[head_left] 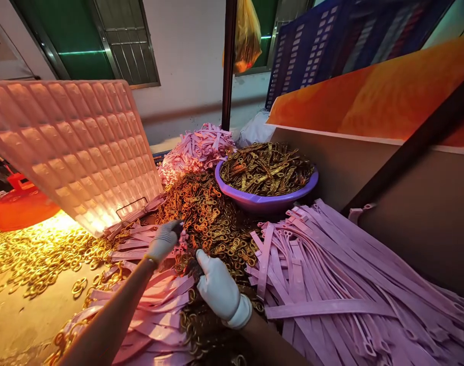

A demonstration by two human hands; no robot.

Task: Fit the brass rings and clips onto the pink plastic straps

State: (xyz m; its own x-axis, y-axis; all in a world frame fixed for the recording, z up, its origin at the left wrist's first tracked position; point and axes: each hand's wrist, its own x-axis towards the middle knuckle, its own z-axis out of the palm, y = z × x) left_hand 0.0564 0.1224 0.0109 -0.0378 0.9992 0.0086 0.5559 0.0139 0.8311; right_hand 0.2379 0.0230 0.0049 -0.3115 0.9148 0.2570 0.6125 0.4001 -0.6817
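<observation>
Two gloved hands are near each other, not touching, over the middle of the heaps. The fingers of the left hand [164, 242] are curled inward, with dark tips; those of the right hand [219, 290] are bent also, the thumb lying along them. Whether either one pinches something, I cannot tell. Just beyond the fingertips lie gold-coloured links [207, 211] in a heap, probably placed so that both hands reach them without stretching. Below the left fingers, pink straps [157, 310] make a loose layer; to the right of the right fingers, more pink straps [312, 274] lie mostly in one direction, perhaps to avoid tangling. Farther ahead, a purple basin [255, 201] contains gold-coloured pieces [268, 170], maybe to separate them from the heap. Far left of the fingers, a ribbed panel [75, 147] leans beside a red lamp-like cover [24, 206], possibly against glare.
</observation>
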